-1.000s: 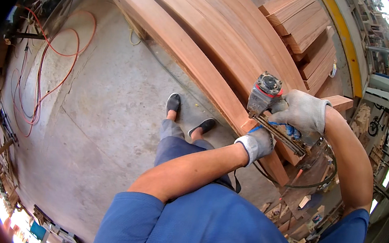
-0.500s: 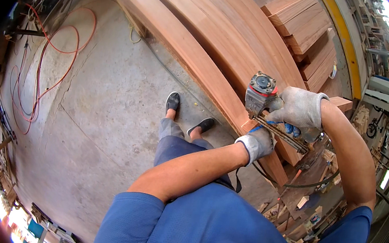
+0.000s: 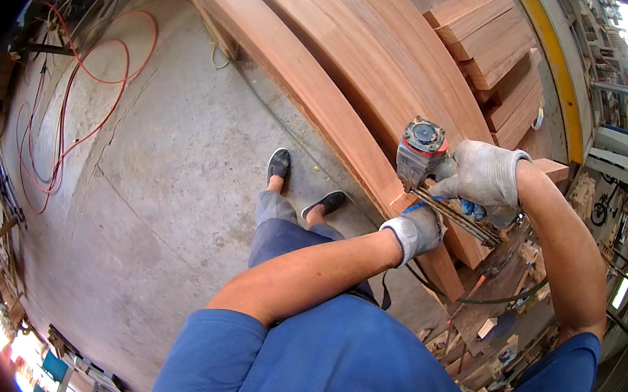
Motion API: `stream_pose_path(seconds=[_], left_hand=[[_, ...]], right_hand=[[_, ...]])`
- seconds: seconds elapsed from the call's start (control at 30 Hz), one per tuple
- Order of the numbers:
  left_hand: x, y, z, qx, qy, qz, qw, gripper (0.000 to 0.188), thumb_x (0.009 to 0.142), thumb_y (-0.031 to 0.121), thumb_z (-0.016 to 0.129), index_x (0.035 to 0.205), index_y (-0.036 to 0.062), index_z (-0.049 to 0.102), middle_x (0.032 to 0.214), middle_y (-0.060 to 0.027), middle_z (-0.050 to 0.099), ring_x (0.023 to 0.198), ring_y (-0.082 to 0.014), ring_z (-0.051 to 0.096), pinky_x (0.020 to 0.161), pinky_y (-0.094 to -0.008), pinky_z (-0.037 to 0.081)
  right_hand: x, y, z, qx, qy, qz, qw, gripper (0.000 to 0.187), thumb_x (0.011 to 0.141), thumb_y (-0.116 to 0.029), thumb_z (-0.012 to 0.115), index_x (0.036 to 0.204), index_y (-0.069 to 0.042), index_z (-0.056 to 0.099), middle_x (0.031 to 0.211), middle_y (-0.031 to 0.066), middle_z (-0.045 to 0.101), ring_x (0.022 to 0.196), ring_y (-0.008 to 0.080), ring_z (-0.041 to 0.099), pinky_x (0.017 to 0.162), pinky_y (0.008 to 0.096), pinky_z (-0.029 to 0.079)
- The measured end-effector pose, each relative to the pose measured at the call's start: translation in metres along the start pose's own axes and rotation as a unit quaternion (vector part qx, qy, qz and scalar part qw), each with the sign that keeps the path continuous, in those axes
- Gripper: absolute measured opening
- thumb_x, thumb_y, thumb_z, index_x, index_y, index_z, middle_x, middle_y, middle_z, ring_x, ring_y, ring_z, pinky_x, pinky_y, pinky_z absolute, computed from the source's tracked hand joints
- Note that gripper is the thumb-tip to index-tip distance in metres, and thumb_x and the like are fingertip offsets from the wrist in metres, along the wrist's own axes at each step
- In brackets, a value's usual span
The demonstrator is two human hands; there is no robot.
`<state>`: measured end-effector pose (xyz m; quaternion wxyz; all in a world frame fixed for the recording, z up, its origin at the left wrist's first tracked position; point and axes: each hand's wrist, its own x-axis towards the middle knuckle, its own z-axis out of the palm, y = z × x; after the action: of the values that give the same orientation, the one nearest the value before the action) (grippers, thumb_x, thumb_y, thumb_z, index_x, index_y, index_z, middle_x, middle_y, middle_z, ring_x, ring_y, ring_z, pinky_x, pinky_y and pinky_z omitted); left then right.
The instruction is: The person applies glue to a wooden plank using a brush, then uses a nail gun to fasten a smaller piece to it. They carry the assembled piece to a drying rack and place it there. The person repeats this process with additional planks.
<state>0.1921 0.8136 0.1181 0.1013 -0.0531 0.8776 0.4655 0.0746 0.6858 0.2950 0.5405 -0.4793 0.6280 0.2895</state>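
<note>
My right hand (image 3: 485, 174), in a grey-white work glove with blue fingertips, is closed round the handle of a nail gun (image 3: 420, 150). The gun's grey head with a red ring stands over the near end of a curved wooden beam (image 3: 324, 98), its long magazine slanting toward my body. Below the magazine, my gloved left hand (image 3: 416, 233) is closed at the beam's edge beside a small pale wood piece (image 3: 403, 201). One blue fingertip shows there; the other fingers are mostly hidden, so what they grip cannot be made out.
A second, wider curved beam (image 3: 390, 58) lies alongside. Stacked timbers (image 3: 491, 42) stand at the far right near a yellow rail (image 3: 554, 60). A dark hose (image 3: 506, 299) loops below the beams, among wood offcuts (image 3: 488, 327). Red hoses (image 3: 126, 54) coil on the concrete floor at left.
</note>
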Motion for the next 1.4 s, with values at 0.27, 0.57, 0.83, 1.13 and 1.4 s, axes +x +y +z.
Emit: stream_pose_path(seconds=[0.27, 0.57, 0.83, 1.13, 1.4], left_hand=[[0.008, -0.009, 0.015, 0.016, 0.026, 0.019, 0.999, 0.036, 0.1, 0.028, 0.05, 0.114, 0.0003, 0.067, 0.112, -0.0227, 0.072, 0.109, -0.0388, 0.066, 0.098, -0.0448, 0.051], [0.012, -0.009, 0.031, 0.117, 0.043, 0.036, 0.992, 0.032, 0.1, 0.027, 0.05, 0.112, 0.0036, 0.068, 0.107, -0.0188, 0.073, 0.104, -0.0355, 0.067, 0.095, -0.0413, 0.053], [0.013, -0.009, 0.028, 0.132, 0.015, 0.065, 0.989, 0.035, 0.102, 0.029, 0.048, 0.111, 0.0013, 0.068, 0.107, -0.0206, 0.072, 0.105, -0.0361, 0.067, 0.097, -0.0419, 0.051], [0.012, -0.012, 0.036, 0.11, 0.074, 0.078, 0.988, 0.036, 0.1, 0.028, 0.049, 0.111, -0.0017, 0.067, 0.11, -0.024, 0.07, 0.105, -0.0403, 0.065, 0.098, -0.0453, 0.05], [-0.005, -0.012, -0.015, 0.168, 0.024, 0.165, 0.972, 0.023, 0.096, 0.018, 0.056, 0.095, 0.0037, 0.073, 0.101, -0.0181, 0.073, 0.096, -0.0368, 0.069, 0.09, -0.0446, 0.054]], right_hand=[[0.002, -0.003, -0.001, 0.007, 0.0, -0.007, 1.0, 0.046, 0.083, -0.041, 0.077, 0.099, 0.002, 0.076, 0.082, 0.0174, 0.075, 0.074, 0.0246, 0.074, 0.072, 0.0366, 0.058], [0.009, -0.016, -0.004, -0.037, -0.021, 0.05, 0.998, 0.045, 0.084, -0.043, 0.077, 0.094, 0.001, 0.077, 0.085, 0.0196, 0.076, 0.077, 0.0278, 0.075, 0.074, 0.0385, 0.059], [0.009, -0.023, -0.005, -0.026, -0.02, 0.088, 0.996, 0.049, 0.082, -0.044, 0.08, 0.096, 0.002, 0.078, 0.088, 0.02, 0.077, 0.078, 0.0281, 0.075, 0.076, 0.0378, 0.06], [0.006, -0.028, -0.003, -0.042, -0.009, 0.087, 0.995, 0.047, 0.082, -0.043, 0.079, 0.097, 0.001, 0.078, 0.089, 0.0207, 0.076, 0.08, 0.028, 0.076, 0.077, 0.0377, 0.059], [-0.062, 0.018, 0.028, -0.019, 0.158, -0.082, 0.984, 0.04, 0.087, -0.034, 0.076, 0.111, -0.002, 0.075, 0.096, 0.0199, 0.076, 0.084, 0.0283, 0.072, 0.082, 0.0371, 0.056]])
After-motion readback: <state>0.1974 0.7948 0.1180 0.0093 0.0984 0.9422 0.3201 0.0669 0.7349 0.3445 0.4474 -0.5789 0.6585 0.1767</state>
